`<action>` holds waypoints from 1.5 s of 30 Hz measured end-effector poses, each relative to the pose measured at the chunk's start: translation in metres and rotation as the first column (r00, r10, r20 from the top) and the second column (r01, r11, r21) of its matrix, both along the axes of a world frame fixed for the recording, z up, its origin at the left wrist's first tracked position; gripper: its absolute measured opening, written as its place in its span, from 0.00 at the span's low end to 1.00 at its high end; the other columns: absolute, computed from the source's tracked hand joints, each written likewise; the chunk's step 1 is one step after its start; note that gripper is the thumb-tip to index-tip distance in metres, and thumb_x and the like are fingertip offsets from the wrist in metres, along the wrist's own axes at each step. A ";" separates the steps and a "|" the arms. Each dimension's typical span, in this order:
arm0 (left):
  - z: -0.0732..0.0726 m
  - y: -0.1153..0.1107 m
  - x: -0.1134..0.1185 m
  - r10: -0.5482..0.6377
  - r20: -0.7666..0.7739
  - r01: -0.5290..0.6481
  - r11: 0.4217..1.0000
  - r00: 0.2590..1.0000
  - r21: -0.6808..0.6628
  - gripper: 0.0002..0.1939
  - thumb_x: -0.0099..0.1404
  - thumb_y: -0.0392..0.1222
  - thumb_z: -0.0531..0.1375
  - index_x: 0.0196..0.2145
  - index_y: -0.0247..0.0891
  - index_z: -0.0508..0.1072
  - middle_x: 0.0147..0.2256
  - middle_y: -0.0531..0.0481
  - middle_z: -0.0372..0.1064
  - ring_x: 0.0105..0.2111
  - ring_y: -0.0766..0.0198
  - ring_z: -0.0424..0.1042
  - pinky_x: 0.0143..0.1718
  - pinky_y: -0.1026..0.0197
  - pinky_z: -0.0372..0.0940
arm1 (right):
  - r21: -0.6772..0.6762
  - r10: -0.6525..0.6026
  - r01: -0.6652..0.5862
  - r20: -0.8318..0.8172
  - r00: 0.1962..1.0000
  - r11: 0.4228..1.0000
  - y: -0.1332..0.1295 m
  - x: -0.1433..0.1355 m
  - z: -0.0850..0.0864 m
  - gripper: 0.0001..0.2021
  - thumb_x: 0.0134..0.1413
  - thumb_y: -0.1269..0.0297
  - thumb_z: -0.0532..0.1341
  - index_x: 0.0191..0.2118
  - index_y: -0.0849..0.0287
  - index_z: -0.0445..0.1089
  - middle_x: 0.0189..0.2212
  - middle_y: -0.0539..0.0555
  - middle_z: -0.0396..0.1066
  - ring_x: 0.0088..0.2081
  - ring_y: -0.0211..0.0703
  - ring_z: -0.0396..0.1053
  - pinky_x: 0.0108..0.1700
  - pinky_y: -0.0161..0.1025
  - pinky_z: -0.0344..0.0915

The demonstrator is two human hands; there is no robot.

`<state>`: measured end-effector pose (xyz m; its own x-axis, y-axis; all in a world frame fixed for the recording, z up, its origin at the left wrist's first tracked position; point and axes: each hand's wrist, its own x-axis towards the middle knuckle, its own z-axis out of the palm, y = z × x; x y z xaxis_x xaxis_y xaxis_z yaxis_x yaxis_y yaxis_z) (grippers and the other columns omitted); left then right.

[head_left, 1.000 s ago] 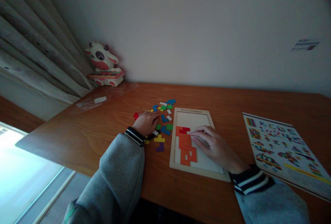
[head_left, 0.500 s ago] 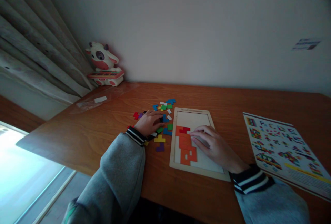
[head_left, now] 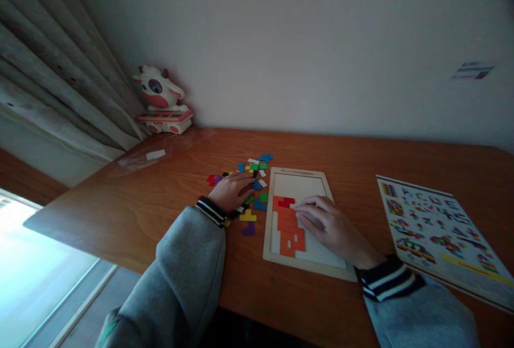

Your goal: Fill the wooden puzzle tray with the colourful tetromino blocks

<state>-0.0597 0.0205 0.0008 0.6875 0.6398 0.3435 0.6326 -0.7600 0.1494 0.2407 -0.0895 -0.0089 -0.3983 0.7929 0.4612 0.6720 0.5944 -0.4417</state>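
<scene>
A wooden puzzle tray (head_left: 270, 256) lies on the table, with orange pieces (head_left: 287, 220) and a red piece (head_left: 286, 202) fitted along its left side. My right hand (head_left: 327, 225) is over the tray's right half, its fingers apart near the red piece and holding nothing visible. To the left of the tray, my left hand (head_left: 233, 191) rests over loose coloured pieces, fingers spread a little. Close to that hand are a yellow piece (head_left: 248, 216), a purple piece (head_left: 249, 228) and a blue piece (head_left: 260, 205). Some pieces are hidden beneath the left hand.
A printed sheet of colourful shapes (head_left: 441, 225) lies on the right of the table (head_left: 241, 278). At the back left stands a cow toy with a keyboard (head_left: 164, 101), near clear plastic wrapping (head_left: 136, 163). A curtain (head_left: 60, 69) hangs at the left.
My left hand has shifted slightly among the loose pieces, and a black piece now shows beyond its fingertips. My right hand has barely moved.
</scene>
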 end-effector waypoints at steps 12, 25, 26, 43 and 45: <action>-0.001 -0.003 0.001 -0.077 0.007 0.077 0.997 0.997 0.026 0.15 0.67 0.33 0.54 0.47 0.35 0.77 0.54 0.40 0.72 0.55 0.54 0.70 0.59 0.49 0.65 | -0.012 0.002 -0.002 0.017 1.000 1.000 0.001 0.001 -0.001 0.10 0.67 0.61 0.56 0.49 0.50 0.72 0.45 0.55 0.72 0.47 0.47 0.71 0.51 0.49 0.71; 0.004 -0.010 0.008 -0.068 0.002 0.068 0.995 0.998 -0.074 0.18 0.64 0.28 0.52 0.46 0.35 0.77 0.53 0.38 0.71 0.53 0.53 0.71 0.56 0.49 0.67 | 0.007 0.000 0.000 -0.004 1.000 1.000 0.002 0.002 -0.005 0.10 0.66 0.61 0.57 0.48 0.50 0.73 0.44 0.55 0.73 0.47 0.47 0.71 0.49 0.49 0.72; 0.003 -0.010 0.010 -0.065 0.000 0.065 0.995 0.998 -0.075 0.18 0.63 0.27 0.52 0.45 0.34 0.77 0.54 0.38 0.70 0.54 0.53 0.70 0.56 0.48 0.67 | 0.006 0.002 -0.002 -0.005 1.000 1.000 0.002 0.002 -0.005 0.10 0.66 0.61 0.57 0.48 0.50 0.73 0.44 0.55 0.72 0.47 0.47 0.71 0.49 0.49 0.72; 0.006 -0.011 0.009 0.025 0.059 -0.008 0.963 0.998 -0.269 0.19 0.68 0.45 0.61 0.55 0.39 0.70 0.47 0.45 0.76 0.43 0.58 0.76 0.46 0.59 0.70 | -0.053 0.010 -0.008 0.032 0.999 0.999 0.001 0.003 -0.005 0.11 0.68 0.61 0.55 0.50 0.52 0.70 0.46 0.56 0.70 0.49 0.47 0.69 0.52 0.49 0.69; 0.006 -0.009 0.009 0.008 0.092 0.015 0.970 0.996 -0.244 0.24 0.66 0.47 0.63 0.57 0.39 0.69 0.49 0.44 0.75 0.48 0.56 0.75 0.50 0.56 0.69 | -0.056 0.009 -0.007 0.035 0.999 0.998 0.001 0.003 -0.004 0.10 0.68 0.62 0.55 0.50 0.52 0.71 0.46 0.56 0.70 0.49 0.47 0.69 0.52 0.49 0.69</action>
